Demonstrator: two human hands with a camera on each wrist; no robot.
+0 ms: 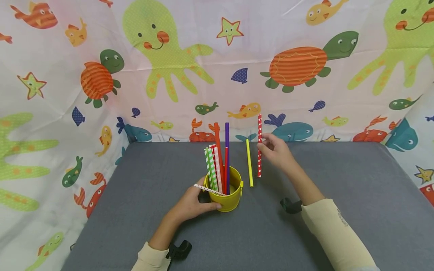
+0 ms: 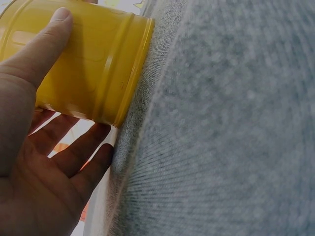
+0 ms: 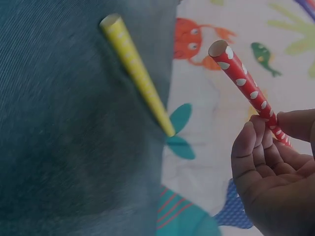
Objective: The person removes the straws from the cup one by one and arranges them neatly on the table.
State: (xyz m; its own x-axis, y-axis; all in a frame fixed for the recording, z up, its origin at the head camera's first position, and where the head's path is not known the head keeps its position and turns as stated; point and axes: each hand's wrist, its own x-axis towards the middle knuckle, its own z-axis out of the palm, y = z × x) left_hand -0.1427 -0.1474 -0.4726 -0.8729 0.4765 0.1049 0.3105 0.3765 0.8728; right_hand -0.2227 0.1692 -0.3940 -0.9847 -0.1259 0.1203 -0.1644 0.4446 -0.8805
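A small yellow bucket (image 1: 228, 203) stands on the grey table, holding several paper straws: green-striped, pink, red and purple ones. A thin dotted straw (image 1: 207, 189) lies slanted across its rim. My left hand (image 1: 193, 205) grips the bucket's side, thumb in front and fingers round the far left, as the left wrist view shows with the bucket wall (image 2: 93, 64). My right hand (image 1: 276, 150) pinches a red straw with white hearts (image 1: 259, 158) between thumb and fingers, held roughly upright above the table. Left of it, a yellow straw (image 1: 249, 165) lies on the table, also seen in the right wrist view.
The grey table (image 1: 152, 165) ends at a white curtain (image 1: 210, 86) printed with sea animals, which also hangs along both sides. Black straps with mounts (image 1: 181, 249) sit at both wrists.
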